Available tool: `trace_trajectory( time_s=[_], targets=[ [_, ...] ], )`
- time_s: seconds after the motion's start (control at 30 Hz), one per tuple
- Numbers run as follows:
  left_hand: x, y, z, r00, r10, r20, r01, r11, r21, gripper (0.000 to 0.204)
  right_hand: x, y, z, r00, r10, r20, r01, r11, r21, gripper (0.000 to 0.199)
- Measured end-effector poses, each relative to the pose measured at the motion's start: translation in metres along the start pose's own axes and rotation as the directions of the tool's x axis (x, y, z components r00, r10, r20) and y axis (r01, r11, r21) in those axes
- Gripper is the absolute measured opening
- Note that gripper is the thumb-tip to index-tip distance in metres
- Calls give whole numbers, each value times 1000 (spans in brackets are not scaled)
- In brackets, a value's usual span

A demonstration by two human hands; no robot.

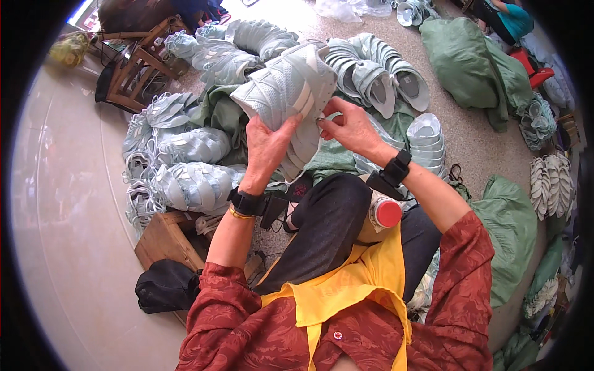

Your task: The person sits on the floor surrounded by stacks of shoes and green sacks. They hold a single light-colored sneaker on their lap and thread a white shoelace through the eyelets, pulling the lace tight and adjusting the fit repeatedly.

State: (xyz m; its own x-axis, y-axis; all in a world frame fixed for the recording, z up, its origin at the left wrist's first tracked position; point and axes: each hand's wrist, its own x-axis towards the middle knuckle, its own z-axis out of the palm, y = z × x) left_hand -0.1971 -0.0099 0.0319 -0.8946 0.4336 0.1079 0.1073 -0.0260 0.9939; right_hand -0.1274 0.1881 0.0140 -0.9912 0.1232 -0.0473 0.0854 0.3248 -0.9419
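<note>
Over speckled floor (458, 148), left fingers (289, 127) clasp shoe uppers (275, 93), right fingers (338, 108) at edge.

Beyond the yellow apron (346, 278), pale blue-grey shoe uppers (278, 89); around it, a swirl-patterned red shirt (247, 331); to its right, a green sack (504, 232).

From the left hand (269, 145), I could pass leftward to the tile floor (68, 185) only above the rows of shoe uppers (195, 145); a boxy wooden piece (164, 241) blocks lower left. Ahead, the held stack of uppers (284, 89) fills the way. At right, speckled floor (467, 147) gives me a lane beside the green sack (458, 55). Below, a trousered knee (334, 198) and red-lidded jar (388, 213) obstruct.
</note>
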Motion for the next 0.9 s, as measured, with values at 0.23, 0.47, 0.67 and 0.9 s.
trace_trajectory(
  time_s=[0.23, 0.47, 0.67, 0.9],
  targets=[
    [6, 8, -3, 999, 49, -3, -48, 995, 86, 33, -11, -17, -15, 993, -102, -56, 111, 978, 178, 7],
    [30, -26, -35, 995, 34, -90, -3, 946, 324, 32, -39, -35, -62, 972, -72, -223, 150, 922, 356, 7],
    [33, -31, -74, 968, -79, -238, 202, 810, 551, 54, -69, -23, -77, 976, -23, -215, 121, 882, 455, 11],
    [42, -62, -131, 924, -166, -345, 363, 668, 650, 61, -76, -61, -128, 897, -69, -438, 333, 756, 564, 15]
  ],
)
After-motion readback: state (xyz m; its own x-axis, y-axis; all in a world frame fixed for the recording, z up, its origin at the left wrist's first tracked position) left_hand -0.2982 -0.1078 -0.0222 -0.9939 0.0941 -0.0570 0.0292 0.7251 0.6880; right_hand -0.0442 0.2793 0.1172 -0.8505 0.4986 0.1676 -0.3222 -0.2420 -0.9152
